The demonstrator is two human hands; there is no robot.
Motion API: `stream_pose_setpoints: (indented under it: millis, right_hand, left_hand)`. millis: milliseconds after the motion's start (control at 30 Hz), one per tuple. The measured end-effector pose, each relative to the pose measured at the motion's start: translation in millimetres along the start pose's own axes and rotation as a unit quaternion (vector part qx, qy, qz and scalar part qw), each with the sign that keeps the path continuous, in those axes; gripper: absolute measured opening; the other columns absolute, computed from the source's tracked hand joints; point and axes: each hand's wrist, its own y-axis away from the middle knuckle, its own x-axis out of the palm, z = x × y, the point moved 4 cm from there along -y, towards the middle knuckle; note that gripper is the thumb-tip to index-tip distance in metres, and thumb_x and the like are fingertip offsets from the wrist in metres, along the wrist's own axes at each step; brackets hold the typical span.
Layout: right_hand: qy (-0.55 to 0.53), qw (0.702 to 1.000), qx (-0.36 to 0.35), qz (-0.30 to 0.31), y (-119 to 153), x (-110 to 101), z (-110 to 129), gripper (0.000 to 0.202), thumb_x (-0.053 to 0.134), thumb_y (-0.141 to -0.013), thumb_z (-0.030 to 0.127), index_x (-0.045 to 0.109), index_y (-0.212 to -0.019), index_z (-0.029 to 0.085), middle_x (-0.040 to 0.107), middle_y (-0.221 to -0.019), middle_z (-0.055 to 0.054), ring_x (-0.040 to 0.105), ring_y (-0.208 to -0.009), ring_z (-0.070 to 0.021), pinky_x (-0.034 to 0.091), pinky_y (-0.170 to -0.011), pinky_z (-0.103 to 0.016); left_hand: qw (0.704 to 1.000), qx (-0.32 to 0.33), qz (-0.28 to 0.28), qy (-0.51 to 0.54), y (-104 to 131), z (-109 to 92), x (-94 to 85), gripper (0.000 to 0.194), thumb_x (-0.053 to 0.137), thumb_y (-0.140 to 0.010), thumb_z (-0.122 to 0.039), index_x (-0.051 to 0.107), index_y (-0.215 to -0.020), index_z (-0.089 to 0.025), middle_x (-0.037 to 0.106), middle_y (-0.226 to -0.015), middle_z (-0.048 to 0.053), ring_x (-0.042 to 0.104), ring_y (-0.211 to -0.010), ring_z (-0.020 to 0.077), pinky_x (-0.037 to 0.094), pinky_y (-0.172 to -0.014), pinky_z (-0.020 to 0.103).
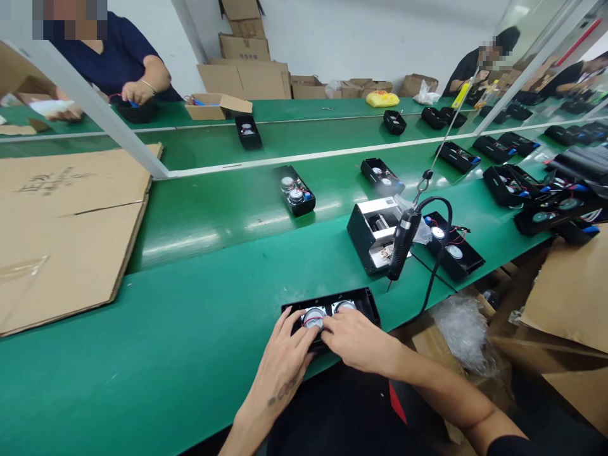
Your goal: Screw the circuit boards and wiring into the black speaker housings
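Observation:
Directly in front of me, a black speaker housing [363, 303] lies open side up at the near edge of the bench, with two round speakers in it. My left hand [287, 345] has its fingers and thumb round the left speaker [313, 318], which has a red wire across it. From the other side my right hand [354, 339] reaches in, its fingers bent together at that speaker's right edge; what they pinch is hidden. Just beyond the right hand shows the second speaker [342, 306], partly covered. A black electric screwdriver [403, 244] hangs bit down, to the right of the housing.
Behind the screwdriver stands a black-and-white screw feeder [375, 231], beside another open housing [453, 247]. More housings [297, 191] lie along the green belt [213, 218]. Flat cardboard [71, 228] covers the left side. Cartons and plastic wrap [463, 329] sit low right. Co-workers sit across.

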Motion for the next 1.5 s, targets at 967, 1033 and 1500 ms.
stream_pose_setpoints:
  millis: [967,1033,1500]
  right_hand:
    - [-0.182,0.982,0.052,0.019,-45,-63,-59,0.048,0.076,-0.085,0.038,0.07,-0.127,0.015,0.064,-0.104,0.0,0.038,-0.074,0.0031,0.017,-0.069,-0.012]
    - [-0.196,0.978,0.064,0.036,-46,-64,-58,0.045,0.074,-0.085,0.036,0.071,-0.125,0.016,0.063,-0.095,0.001,0.041,-0.073,0.0026,0.017,-0.066,-0.012]
    - [-0.193,0.979,0.055,0.042,-43,-70,-52,0.045,0.077,-0.086,0.036,0.074,-0.127,0.017,0.065,-0.098,0.001,0.038,-0.074,0.0039,0.015,-0.068,-0.01]
  left_hand:
    - [0.885,-0.236,0.229,0.33,-88,82,-6.1,0.058,0.091,-0.062,-0.038,0.06,-0.107,-0.019,0.07,-0.084,-0.003,0.065,-0.074,0.0166,0.048,-0.068,0.028]
    - [0.877,-0.241,0.236,0.342,-88,84,-4.6,0.056,0.09,-0.061,-0.038,0.06,-0.105,-0.02,0.07,-0.083,-0.003,0.064,-0.072,0.0153,0.047,-0.068,0.027]
    - [0.869,-0.242,0.238,0.36,-86,84,-1.9,0.052,0.091,-0.061,-0.037,0.066,-0.102,-0.018,0.069,-0.085,-0.002,0.062,-0.076,0.0143,0.045,-0.068,0.025]
